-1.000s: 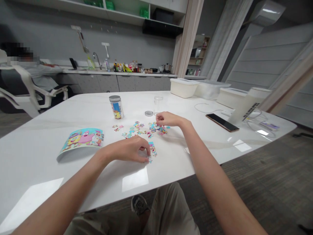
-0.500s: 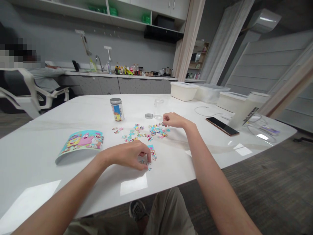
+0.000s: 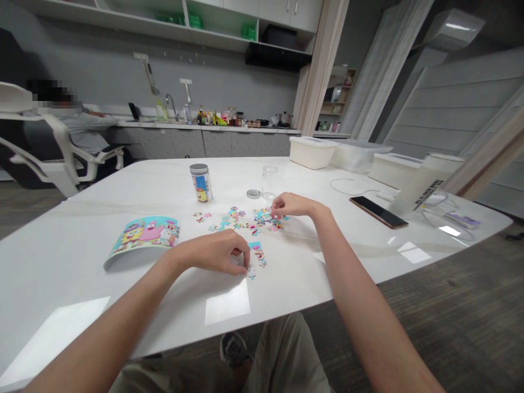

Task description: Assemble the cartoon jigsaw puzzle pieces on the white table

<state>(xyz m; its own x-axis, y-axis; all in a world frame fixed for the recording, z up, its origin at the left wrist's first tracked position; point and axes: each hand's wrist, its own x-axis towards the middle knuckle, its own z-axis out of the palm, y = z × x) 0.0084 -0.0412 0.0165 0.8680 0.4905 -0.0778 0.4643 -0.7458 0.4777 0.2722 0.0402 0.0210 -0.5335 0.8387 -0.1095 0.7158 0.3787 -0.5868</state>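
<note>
My left hand (image 3: 216,252) rests low over the table, thumb and forefinger pinched at a small jigsaw piece (image 3: 251,268) at the near end of a partly joined strip of puzzle (image 3: 257,252). My right hand (image 3: 291,205) is closed, its fingertips down at the right side of a pile of loose jigsaw pieces (image 3: 262,216). Whatever is in those fingers is hidden. More pieces (image 3: 231,218) lie scattered to the left of the pile. A curled picture sheet (image 3: 149,234) with cartoon figures lies left of my left hand.
Behind the pieces stand a lidded jar (image 3: 201,184) with a cartoon label, a clear jar (image 3: 269,183) and a loose metal lid (image 3: 253,194). At right are a phone (image 3: 379,212), a pale tumbler (image 3: 426,185), cables and white bins (image 3: 313,152). A person (image 3: 88,131) sits at far left.
My right hand has come slightly nearer over the pile. My left hand stays beside the joined strip, shifted slightly. The whole view has moved a little.
</note>
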